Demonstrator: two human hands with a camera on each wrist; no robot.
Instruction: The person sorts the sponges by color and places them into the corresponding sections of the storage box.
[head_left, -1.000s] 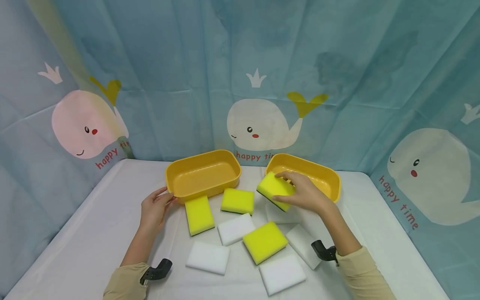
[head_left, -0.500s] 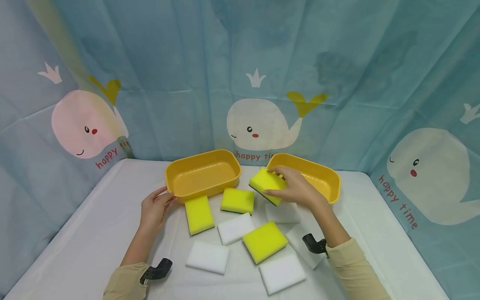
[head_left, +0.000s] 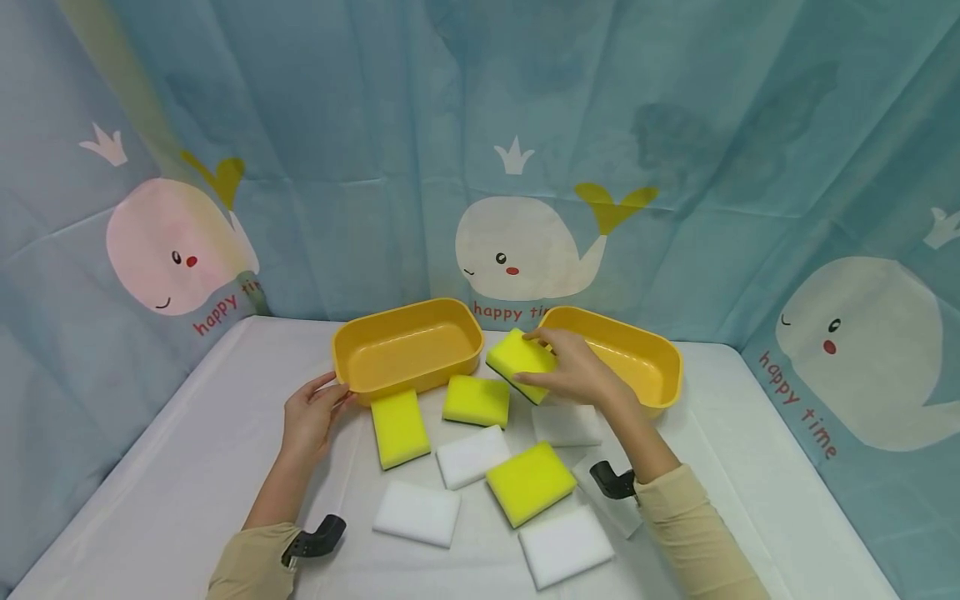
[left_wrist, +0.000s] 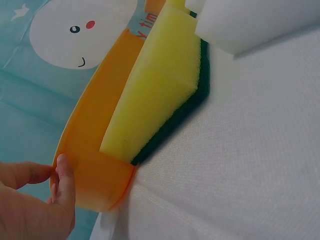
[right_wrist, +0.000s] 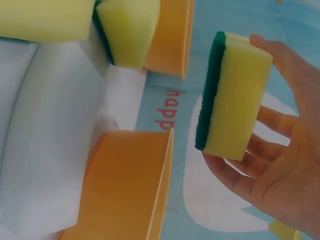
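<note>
My right hand (head_left: 573, 367) holds a yellow sponge (head_left: 519, 360) with a dark green scouring side (right_wrist: 212, 90), thumb and fingers at its opposite ends. It is raised between the two yellow-orange tubs. My left hand (head_left: 309, 418) pinches the near left rim of the left tub (head_left: 408, 337) between thumb and fingers, as the left wrist view shows at the tub's wall (left_wrist: 95, 135). A yellow sponge (head_left: 401, 429) lies against that tub's front, and another yellow sponge (head_left: 476, 402) lies to its right. The right tub (head_left: 645, 367) is partly hidden behind my right hand.
Nearer me lie a third yellow sponge (head_left: 531, 483) and several white sponges, among them one at front left (head_left: 417, 514) and one at front right (head_left: 566, 547). A white cloth covers the table (head_left: 187, 467). Behind it hangs a blue whale-print curtain (head_left: 360, 225).
My right hand has carried the yellow sponge left and slightly away from me, from in front of the right tub towards the left one. The left hand keeps its place on the rim.
</note>
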